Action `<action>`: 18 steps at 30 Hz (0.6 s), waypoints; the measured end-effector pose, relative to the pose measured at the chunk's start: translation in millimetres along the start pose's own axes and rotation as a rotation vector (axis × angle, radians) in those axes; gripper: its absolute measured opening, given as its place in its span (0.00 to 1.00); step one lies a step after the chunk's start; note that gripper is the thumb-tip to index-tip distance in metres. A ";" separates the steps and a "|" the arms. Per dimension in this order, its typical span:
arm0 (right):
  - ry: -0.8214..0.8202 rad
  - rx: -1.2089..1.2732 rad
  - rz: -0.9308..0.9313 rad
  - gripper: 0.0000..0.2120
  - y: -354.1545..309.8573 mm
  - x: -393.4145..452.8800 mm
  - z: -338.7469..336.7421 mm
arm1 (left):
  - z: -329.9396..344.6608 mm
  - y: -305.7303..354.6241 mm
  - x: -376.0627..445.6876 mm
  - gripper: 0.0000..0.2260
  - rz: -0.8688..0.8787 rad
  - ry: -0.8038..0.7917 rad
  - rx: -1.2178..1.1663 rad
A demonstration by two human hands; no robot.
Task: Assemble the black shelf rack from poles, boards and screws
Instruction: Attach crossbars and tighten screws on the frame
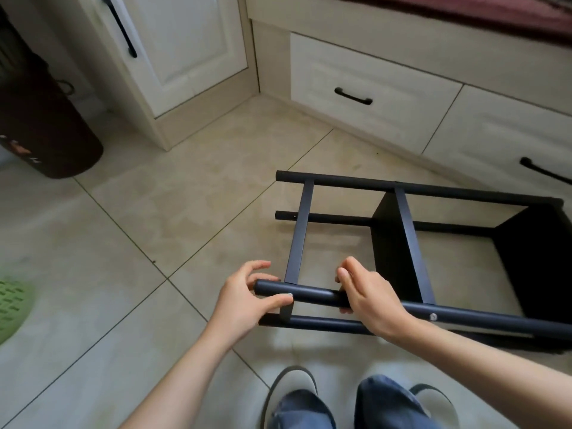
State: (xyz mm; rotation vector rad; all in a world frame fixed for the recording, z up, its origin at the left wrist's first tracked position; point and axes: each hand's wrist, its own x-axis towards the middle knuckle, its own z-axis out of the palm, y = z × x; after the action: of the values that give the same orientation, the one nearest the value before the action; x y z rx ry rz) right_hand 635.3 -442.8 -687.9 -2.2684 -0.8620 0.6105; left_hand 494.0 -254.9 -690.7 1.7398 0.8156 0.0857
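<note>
Rack (402, 243) lay on its side on the tiled floor (154, 212), partly built. 4 poles ran roughly L–R; 2 flat crossbars (298, 233) bridged the upper pair. 2 black boards (387, 243) stood on edge toward the R end, 1 mid-frame, 1 at the far R.

Near top pole (309, 294): both hands on it. L hand (244, 298) at the pole's free end, thumb on the pole by a small screw head (290, 294), fingers curled loosely over the tip, not fully closed. R hand (368, 292) wrapped round the same pole just R of the 1st crossbar, fingers pressed shut around it. 2nd screw (433, 316) showed on the pole further R.

Bkgd: white drawers (371, 94) w/ black handles, cabinet door (185, 41), dark brown bin (46, 128) at L, green mat (12, 305) at L edge. Knees in jeans (309, 407) at bottom.
</note>
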 end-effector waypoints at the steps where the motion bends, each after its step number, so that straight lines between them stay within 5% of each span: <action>1: -0.017 0.000 0.006 0.09 2.1 -1.2 0.4 | -1.0 0.0 2.4 0.23 0.018 -0.029 0.088; 14: -0.010 0.427 0.140 0.03 17.1 31.1 -11.2 | -0.7 -17.2 15.2 0.21 0.127 -0.159 0.335; 18: -0.039 0.192 0.097 0.09 12.8 78.2 -27.2 | 0.2 -21.1 15.0 0.19 0.130 -0.134 0.312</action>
State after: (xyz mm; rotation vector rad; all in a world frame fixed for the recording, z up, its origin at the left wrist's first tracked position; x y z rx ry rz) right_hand 710.1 -405.5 -693.0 -2.1395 -0.6838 0.7506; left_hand 495.4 -244.5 -714.4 2.0682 0.6419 -0.0754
